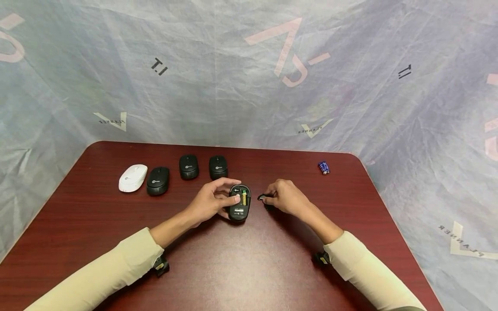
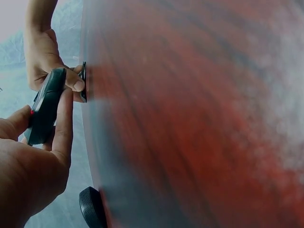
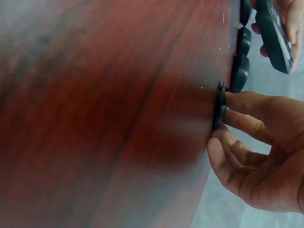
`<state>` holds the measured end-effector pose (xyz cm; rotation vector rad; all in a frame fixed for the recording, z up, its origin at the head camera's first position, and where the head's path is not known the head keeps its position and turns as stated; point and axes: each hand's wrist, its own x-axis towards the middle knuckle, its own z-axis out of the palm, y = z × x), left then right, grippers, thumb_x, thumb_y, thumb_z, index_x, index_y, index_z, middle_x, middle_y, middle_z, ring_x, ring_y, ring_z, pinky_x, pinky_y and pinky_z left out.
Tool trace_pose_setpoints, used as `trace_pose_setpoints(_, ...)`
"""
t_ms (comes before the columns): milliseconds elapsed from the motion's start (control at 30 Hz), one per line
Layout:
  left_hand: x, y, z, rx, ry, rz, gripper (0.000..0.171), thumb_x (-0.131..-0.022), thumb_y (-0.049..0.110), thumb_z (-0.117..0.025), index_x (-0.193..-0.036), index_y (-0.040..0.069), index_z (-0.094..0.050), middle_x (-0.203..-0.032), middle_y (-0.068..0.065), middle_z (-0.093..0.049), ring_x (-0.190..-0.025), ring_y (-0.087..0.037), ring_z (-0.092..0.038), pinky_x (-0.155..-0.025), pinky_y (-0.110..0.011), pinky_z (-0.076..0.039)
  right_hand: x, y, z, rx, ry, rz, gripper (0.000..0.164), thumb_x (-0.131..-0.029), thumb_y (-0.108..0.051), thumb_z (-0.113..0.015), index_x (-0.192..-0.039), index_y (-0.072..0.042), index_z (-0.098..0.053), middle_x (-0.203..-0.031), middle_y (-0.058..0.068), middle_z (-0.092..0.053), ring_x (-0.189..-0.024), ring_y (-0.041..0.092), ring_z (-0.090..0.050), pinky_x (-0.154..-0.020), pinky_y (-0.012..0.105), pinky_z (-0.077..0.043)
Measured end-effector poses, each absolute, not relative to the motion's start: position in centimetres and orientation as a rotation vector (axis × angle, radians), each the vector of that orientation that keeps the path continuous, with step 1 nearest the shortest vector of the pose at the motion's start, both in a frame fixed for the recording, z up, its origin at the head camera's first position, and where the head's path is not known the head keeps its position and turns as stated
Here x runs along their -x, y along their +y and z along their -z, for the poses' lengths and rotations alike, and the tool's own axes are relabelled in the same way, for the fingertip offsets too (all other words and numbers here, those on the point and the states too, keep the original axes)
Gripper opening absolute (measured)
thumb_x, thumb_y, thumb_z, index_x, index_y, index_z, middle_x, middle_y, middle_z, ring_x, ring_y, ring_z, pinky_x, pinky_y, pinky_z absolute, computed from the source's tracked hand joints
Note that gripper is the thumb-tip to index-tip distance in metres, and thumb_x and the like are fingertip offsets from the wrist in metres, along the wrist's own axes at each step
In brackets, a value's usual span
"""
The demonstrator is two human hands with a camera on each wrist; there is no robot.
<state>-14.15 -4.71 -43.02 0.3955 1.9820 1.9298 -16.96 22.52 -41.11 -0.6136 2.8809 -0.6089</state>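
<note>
My left hand [image 1: 208, 202] grips a black computer mouse [image 1: 238, 211] with its underside turned up, the thumb lying across it. In the mouse's uncovered battery compartment sits a green-and-yellow battery [image 1: 244, 198]. Just to the right, my right hand [image 1: 288, 198] pinches a small black battery cover [image 1: 261, 197]. The right wrist view has this cover [image 3: 219, 107] on edge at the fingertips, close over the tabletop. From the left wrist, the mouse [image 2: 46, 107] appears side-on between thumb and fingers.
On the dark red table [image 1: 268, 263], a white mouse [image 1: 133, 178] and several black mice [image 1: 158, 180] stand at the back left. Small blue batteries [image 1: 324, 167] lie at the back right. A printed grey cloth [image 1: 233, 95] hangs behind the table.
</note>
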Motion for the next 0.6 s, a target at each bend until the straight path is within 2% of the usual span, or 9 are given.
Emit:
trace_pose_setpoints(267,14.15,-4.72,42.96,-0.402,1.976,-1.939,0.054,-0.093,0.008,-0.079,-0.143,0.013,-0.059,-0.116,-0.023,-0.067,-0.092,-0.024,-0.075,-0.064,-0.051,-0.068,16.21,22.53,41.08,0.71,2.927,0.607,0.007,-0.093,-0.023,-0.079,-0.09,-0.018,-0.083,-0.091,-0.003,-0.078,-0.076,0.008,-0.061,-0.062,0.025,-0.053)
trace_pose_setpoints(400,14.15,-4.75,42.89,-0.406,1.975,-1.942,0.054,-0.093,0.008,-0.079,-0.143,0.012,-0.059,-0.116,-0.023,-0.067,-0.092,-0.023,-0.075,-0.064,-0.051,-0.068,15.99,22.57,41.12,0.779,2.974,0.61,0.011,-0.094,-0.023,-0.076,-0.094,-0.016,-0.084,-0.094,-0.001,-0.081,-0.078,0.007,-0.067,-0.065,0.027,-0.058)
trace_pose_setpoints(533,14.15,-4.77,42.92,-0.413,1.98,-1.94,0.054,-0.093,0.008,-0.079,-0.143,0.012,-0.059,-0.116,-0.023,-0.067,-0.092,-0.023,-0.075,-0.064,-0.051,-0.068,15.93,22.74,41.18,0.817,3.015,0.649,0.011,-0.094,-0.018,-0.075,-0.097,-0.012,-0.084,-0.095,0.002,-0.081,-0.068,0.006,-0.059,-0.059,0.024,-0.053)
trace_pose_setpoints(600,14.15,-4.77,42.95,-0.414,1.986,-1.937,0.054,-0.093,0.009,-0.079,-0.143,0.012,-0.059,-0.116,-0.023,-0.068,-0.092,-0.023,-0.075,-0.064,-0.051,-0.068,15.96,22.78,41.24,0.853,3.02,0.661,0.01,-0.094,-0.014,-0.075,-0.097,-0.01,-0.083,-0.094,0.004,-0.081,-0.068,0.006,-0.06,-0.059,0.023,-0.054)
